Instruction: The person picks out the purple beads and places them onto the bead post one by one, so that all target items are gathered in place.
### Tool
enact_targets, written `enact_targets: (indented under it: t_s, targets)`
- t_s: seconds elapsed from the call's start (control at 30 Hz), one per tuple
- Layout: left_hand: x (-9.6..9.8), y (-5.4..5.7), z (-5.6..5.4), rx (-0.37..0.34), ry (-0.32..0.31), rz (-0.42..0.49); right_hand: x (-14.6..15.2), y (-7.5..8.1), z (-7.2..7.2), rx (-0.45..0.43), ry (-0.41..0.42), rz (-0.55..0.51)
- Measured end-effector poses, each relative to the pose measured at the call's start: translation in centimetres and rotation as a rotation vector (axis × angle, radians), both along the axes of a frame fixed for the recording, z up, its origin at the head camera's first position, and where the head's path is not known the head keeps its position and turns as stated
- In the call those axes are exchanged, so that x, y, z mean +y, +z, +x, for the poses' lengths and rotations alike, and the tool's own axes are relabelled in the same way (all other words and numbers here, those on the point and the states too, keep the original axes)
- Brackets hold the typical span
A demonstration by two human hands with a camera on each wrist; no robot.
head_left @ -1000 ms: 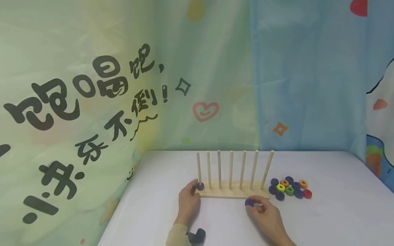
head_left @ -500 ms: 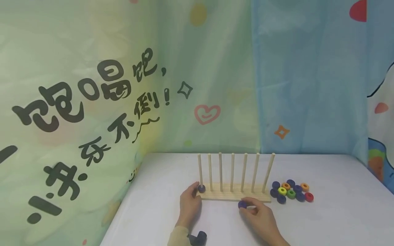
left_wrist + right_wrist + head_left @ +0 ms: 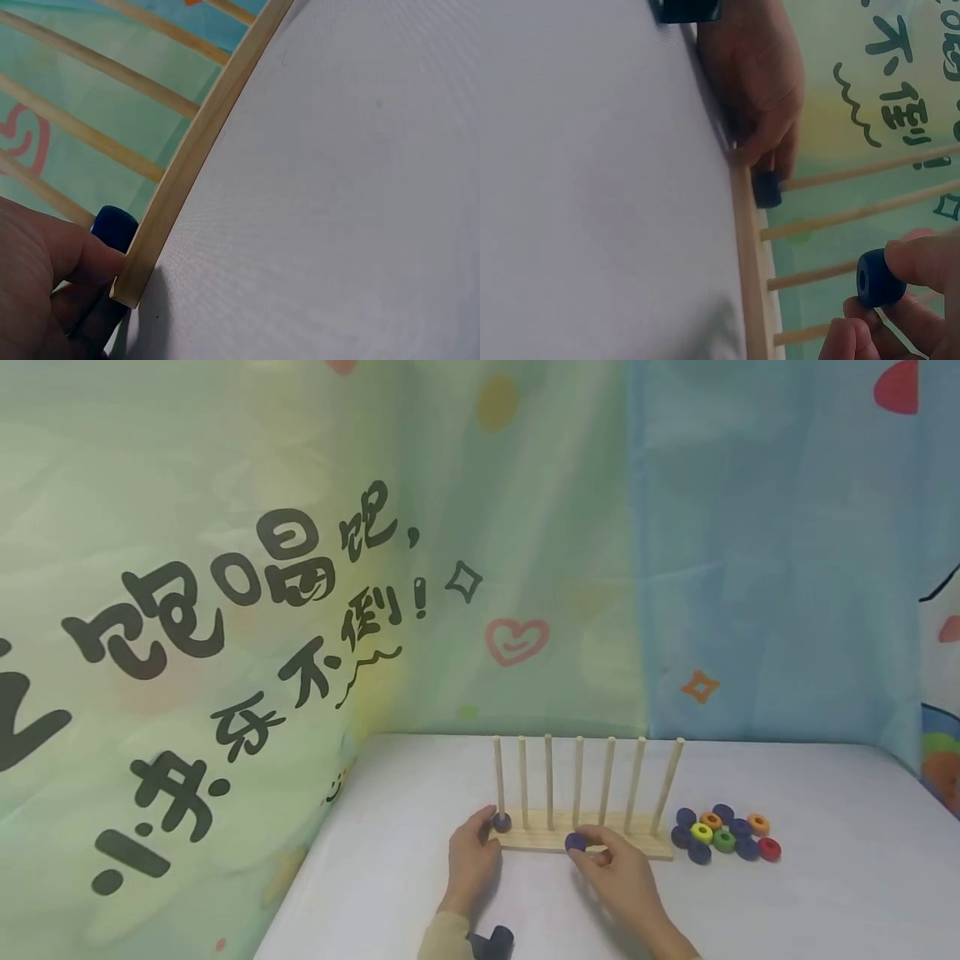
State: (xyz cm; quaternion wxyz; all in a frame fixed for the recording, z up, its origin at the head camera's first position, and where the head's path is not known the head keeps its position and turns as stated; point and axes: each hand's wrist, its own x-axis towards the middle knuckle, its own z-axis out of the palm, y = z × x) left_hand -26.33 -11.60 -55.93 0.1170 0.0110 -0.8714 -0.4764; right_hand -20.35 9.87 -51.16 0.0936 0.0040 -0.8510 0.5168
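My left hand point(image 3: 475, 853) grips the left end of a wooden peg board point(image 3: 540, 842), thumb on the front edge and fingers behind, as the left wrist view shows. The board carries a row of several upright pegs. One dark blue bead point(image 3: 115, 228) sits at the bottom of the leftmost peg, close to the fingers. My right hand point(image 3: 622, 872) pinches another dark blue bead point(image 3: 881, 278) between thumb and fingers. It is held in front of the pegs near the board's middle, its hole facing sideways in the right wrist view.
Right of the board, several loose beads lie in a cluster on the white table point(image 3: 817, 802): dark blue ones, a yellow bead point(image 3: 701, 833), a green bead point(image 3: 723, 841), a red bead point(image 3: 769, 849) and orange ones. A printed curtain point(image 3: 585, 568) hangs behind.
My right hand has carried the blue bead leftward along the board's front, from near its right part to its middle. My left hand has kept its grip on the board's end.
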Motion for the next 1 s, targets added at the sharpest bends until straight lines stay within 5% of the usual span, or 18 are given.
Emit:
enact_targets:
  t_s: [0.53, 1.0]
  targets:
    - [0.3, 0.1, 0.6, 0.021, 0.027, -0.002, -2.8, 3.2, -2.0, 0.163, 0.046, -0.027]
    - [0.5, 0.5, 0.3, 0.02, 0.013, 0.008, -3.2, 3.9, -2.7, 0.198, 0.057, 0.001]
